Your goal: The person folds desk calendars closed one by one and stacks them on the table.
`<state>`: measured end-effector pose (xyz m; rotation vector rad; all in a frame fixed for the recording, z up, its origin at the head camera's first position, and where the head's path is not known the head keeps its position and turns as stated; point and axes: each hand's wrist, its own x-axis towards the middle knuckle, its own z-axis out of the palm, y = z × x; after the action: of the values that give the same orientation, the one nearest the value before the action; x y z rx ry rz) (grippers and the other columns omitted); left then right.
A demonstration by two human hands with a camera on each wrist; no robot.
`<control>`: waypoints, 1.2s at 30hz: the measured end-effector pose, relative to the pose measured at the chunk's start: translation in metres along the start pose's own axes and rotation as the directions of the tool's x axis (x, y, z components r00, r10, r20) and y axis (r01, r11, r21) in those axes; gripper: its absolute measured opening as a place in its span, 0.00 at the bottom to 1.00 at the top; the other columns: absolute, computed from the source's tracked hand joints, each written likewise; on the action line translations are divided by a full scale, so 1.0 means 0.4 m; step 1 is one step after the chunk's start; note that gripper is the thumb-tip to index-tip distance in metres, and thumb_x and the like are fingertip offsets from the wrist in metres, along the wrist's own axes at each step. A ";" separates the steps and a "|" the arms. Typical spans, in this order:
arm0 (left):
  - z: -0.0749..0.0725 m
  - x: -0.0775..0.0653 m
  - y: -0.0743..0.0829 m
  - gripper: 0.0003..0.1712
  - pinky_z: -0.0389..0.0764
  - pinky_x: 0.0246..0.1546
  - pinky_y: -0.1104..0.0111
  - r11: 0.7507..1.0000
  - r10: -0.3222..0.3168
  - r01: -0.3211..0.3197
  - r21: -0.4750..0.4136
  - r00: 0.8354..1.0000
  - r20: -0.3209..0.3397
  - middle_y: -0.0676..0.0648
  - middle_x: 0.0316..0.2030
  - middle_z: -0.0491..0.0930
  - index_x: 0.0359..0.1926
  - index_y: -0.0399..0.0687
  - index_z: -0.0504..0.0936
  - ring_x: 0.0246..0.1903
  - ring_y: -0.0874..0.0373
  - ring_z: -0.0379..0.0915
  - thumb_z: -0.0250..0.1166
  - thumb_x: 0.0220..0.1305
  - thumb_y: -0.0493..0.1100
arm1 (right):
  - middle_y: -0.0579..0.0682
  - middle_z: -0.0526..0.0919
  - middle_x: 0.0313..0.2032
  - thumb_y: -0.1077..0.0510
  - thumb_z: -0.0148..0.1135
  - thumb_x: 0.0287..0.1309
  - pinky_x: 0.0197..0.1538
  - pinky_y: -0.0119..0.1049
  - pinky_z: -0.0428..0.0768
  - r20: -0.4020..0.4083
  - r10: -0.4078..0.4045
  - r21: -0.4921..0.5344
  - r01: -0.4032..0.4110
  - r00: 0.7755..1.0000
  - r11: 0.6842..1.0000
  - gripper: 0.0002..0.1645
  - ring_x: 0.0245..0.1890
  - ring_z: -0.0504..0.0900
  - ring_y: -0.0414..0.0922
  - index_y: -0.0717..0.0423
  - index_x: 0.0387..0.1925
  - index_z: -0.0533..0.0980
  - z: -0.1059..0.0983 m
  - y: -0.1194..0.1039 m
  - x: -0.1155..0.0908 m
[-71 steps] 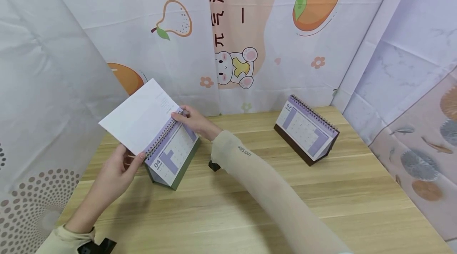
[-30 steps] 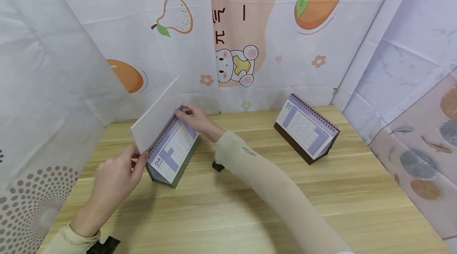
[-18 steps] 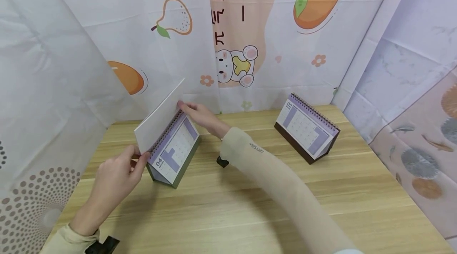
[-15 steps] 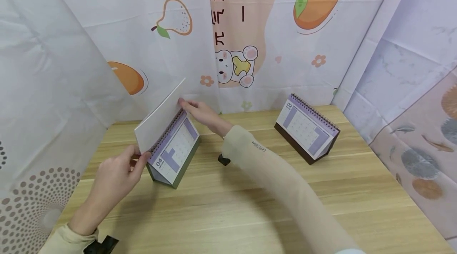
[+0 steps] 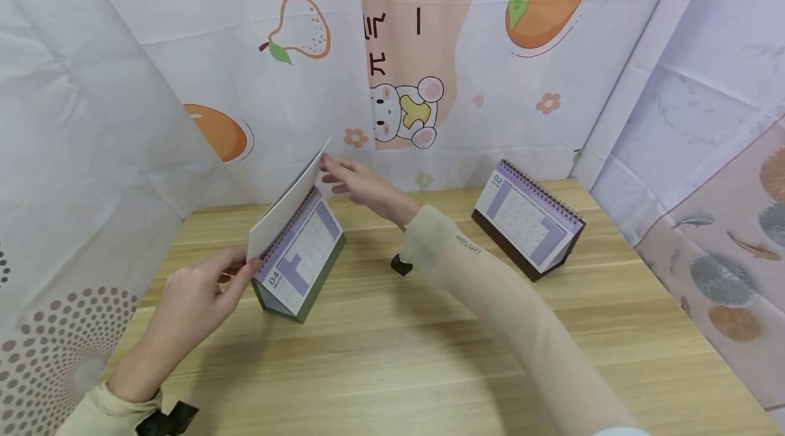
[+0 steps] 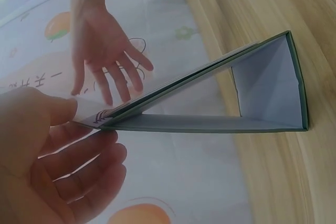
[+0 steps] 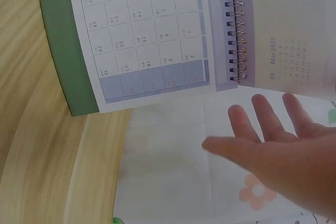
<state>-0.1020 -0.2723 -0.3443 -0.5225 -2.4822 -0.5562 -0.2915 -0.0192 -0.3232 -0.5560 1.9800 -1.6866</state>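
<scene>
A green-based desk calendar (image 5: 303,266) stands at the table's left, its front page reading 04. A bundle of its pages (image 5: 285,211) is lifted above the spiral binding (image 7: 237,30). My left hand (image 5: 199,296) pinches these pages at their near lower corner, beside the binding; in the left wrist view the thumb (image 6: 58,109) lies over the page. At the far end of the raised pages is my right hand (image 5: 368,187), its fingers spread. In the right wrist view its fingertips (image 7: 237,114) are close to the page edge, apart from it.
A second desk calendar (image 5: 529,218) with a dark brown base, showing 02, stands at the right of the wooden table (image 5: 392,354). Printed cloth (image 5: 417,34) hangs behind the table and along both sides.
The lifted pages have swung from leaning far back to nearly upright, tilting toward the front. My right hand has left the binding and moved up and right along the page edge. My left hand keeps its pinch.
</scene>
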 end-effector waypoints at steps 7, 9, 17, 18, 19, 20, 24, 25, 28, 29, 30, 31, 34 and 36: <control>-0.004 -0.002 0.000 0.10 0.83 0.24 0.70 1.000 -0.002 0.002 0.017 1.000 0.029 0.53 0.30 0.88 0.45 0.45 0.87 0.26 0.61 0.83 0.72 0.62 0.39 | 0.54 0.71 0.69 0.32 0.41 0.76 0.72 0.55 0.63 0.056 0.009 0.083 -0.014 0.998 0.996 0.39 0.65 0.73 0.53 0.51 0.74 0.62 -0.025 0.000 -0.048; -0.005 -0.002 0.000 0.10 0.82 0.25 0.73 1.000 0.001 -0.001 0.023 0.999 0.033 0.54 0.30 0.87 0.45 0.46 0.88 0.26 0.63 0.82 0.72 0.62 0.39 | 0.54 0.72 0.69 0.32 0.40 0.76 0.71 0.54 0.65 0.073 0.004 0.111 -0.012 0.997 0.994 0.38 0.65 0.74 0.53 0.52 0.73 0.64 -0.030 -0.003 -0.062; -0.007 -0.002 -0.004 0.12 0.82 0.23 0.71 0.999 0.034 -0.035 0.035 0.999 0.030 0.55 0.31 0.88 0.46 0.47 0.88 0.23 0.65 0.81 0.74 0.60 0.39 | 0.57 0.71 0.68 0.38 0.44 0.78 0.69 0.57 0.67 0.103 0.003 0.181 -0.021 0.995 0.983 0.33 0.62 0.76 0.53 0.55 0.70 0.65 -0.033 -0.009 -0.110; -0.007 -0.001 -0.004 0.13 0.82 0.23 0.70 0.999 0.040 -0.041 0.035 0.999 0.026 0.55 0.31 0.88 0.46 0.47 0.88 0.23 0.65 0.81 0.74 0.59 0.39 | 0.58 0.70 0.68 0.39 0.45 0.78 0.69 0.57 0.68 0.107 0.003 0.192 -0.023 0.994 0.981 0.33 0.62 0.76 0.53 0.56 0.70 0.65 -0.034 -0.008 -0.113; -0.007 -0.001 -0.005 0.13 0.82 0.23 0.69 0.998 0.049 -0.049 0.033 0.999 0.022 0.54 0.32 0.88 0.46 0.47 0.88 0.23 0.64 0.81 0.75 0.58 0.39 | 0.58 0.70 0.68 0.39 0.45 0.78 0.69 0.56 0.69 0.111 0.004 0.202 -0.027 0.994 0.979 0.33 0.62 0.76 0.53 0.56 0.70 0.64 -0.034 -0.006 -0.116; -0.007 0.000 -0.005 0.14 0.82 0.22 0.68 0.998 0.057 -0.057 0.032 0.998 0.019 0.54 0.32 0.88 0.46 0.47 0.88 0.23 0.64 0.82 0.75 0.57 0.39 | 0.59 0.70 0.68 0.40 0.45 0.78 0.68 0.56 0.69 0.116 0.002 0.206 -0.026 0.993 0.978 0.32 0.62 0.76 0.53 0.57 0.70 0.64 -0.035 -0.005 -0.119; -0.007 0.000 -0.006 0.16 0.82 0.21 0.67 0.997 0.074 -0.075 0.037 0.997 0.013 0.52 0.35 0.89 0.45 0.48 0.89 0.21 0.63 0.81 0.78 0.54 0.40 | 0.58 0.72 0.66 0.41 0.45 0.79 0.66 0.54 0.73 0.132 -0.006 0.193 -0.020 0.991 0.981 0.32 0.62 0.76 0.54 0.58 0.69 0.64 -0.041 0.001 -0.127; -0.007 0.000 -0.006 0.16 0.81 0.21 0.67 0.996 0.078 -0.078 0.037 0.997 0.014 0.52 0.35 0.89 0.45 0.48 0.89 0.21 0.63 0.81 0.78 0.53 0.40 | 0.57 0.73 0.65 0.41 0.45 0.79 0.65 0.54 0.74 0.134 -0.007 0.187 -0.018 0.991 0.982 0.32 0.62 0.76 0.54 0.59 0.69 0.64 -0.044 0.002 -0.128; -0.006 0.000 -0.006 0.17 0.80 0.19 0.67 0.996 0.082 -0.083 0.041 0.996 0.018 0.51 0.35 0.89 0.44 0.49 0.89 0.19 0.64 0.79 0.79 0.51 0.40 | 0.58 0.74 0.63 0.40 0.44 0.79 0.62 0.51 0.77 0.134 -0.007 0.171 -0.017 0.991 0.985 0.31 0.62 0.77 0.55 0.60 0.66 0.67 -0.054 0.006 -0.128; -0.007 0.000 -0.006 0.17 0.79 0.19 0.67 0.995 0.085 -0.085 0.042 0.996 0.019 0.51 0.35 0.89 0.44 0.49 0.89 0.19 0.65 0.78 0.79 0.51 0.40 | 0.59 0.75 0.62 0.40 0.44 0.79 0.62 0.51 0.77 0.132 -0.002 0.170 -0.021 0.991 0.985 0.30 0.61 0.77 0.55 0.60 0.64 0.68 -0.057 0.008 -0.127; -0.007 0.000 -0.006 0.17 0.79 0.19 0.67 0.995 0.086 -0.087 0.043 0.996 0.020 0.51 0.35 0.89 0.44 0.49 0.89 0.18 0.65 0.78 0.80 0.51 0.40 | 0.59 0.75 0.62 0.41 0.44 0.79 0.61 0.51 0.78 0.129 0.004 0.172 -0.026 0.992 0.985 0.30 0.61 0.77 0.55 0.60 0.63 0.69 -0.060 0.010 -0.126; -0.007 0.000 -0.006 0.17 0.78 0.18 0.67 0.995 0.088 -0.088 0.043 0.996 0.020 0.50 0.35 0.89 0.44 0.49 0.90 0.18 0.65 0.77 0.80 0.50 0.40 | 0.60 0.75 0.61 0.41 0.44 0.79 0.61 0.51 0.78 0.129 0.010 0.172 -0.032 0.992 0.985 0.29 0.61 0.77 0.55 0.60 0.61 0.70 -0.063 0.012 -0.125; -0.009 -0.001 -0.006 0.17 0.76 0.17 0.68 0.994 0.096 -0.097 0.050 0.995 0.021 0.50 0.36 0.89 0.43 0.49 0.90 0.17 0.67 0.75 0.80 0.49 0.40 | 0.60 0.77 0.58 0.42 0.46 0.79 0.60 0.51 0.79 0.124 0.035 0.179 -0.057 0.992 0.982 0.26 0.60 0.78 0.56 0.61 0.56 0.71 -0.068 0.018 -0.121; -0.009 -0.001 -0.007 0.17 0.74 0.16 0.69 0.994 0.098 -0.099 0.054 0.995 0.024 0.50 0.36 0.88 0.43 0.49 0.90 0.17 0.69 0.72 0.80 0.49 0.39 | 0.59 0.78 0.56 0.44 0.48 0.79 0.59 0.51 0.79 0.118 0.051 0.184 -0.072 0.992 0.980 0.24 0.60 0.78 0.57 0.61 0.55 0.71 -0.070 0.021 -0.120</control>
<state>-0.1014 -0.2763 -0.3425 -0.6281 -2.4687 -0.4445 -0.2695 0.0326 -0.3235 -0.5043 1.7195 -1.7409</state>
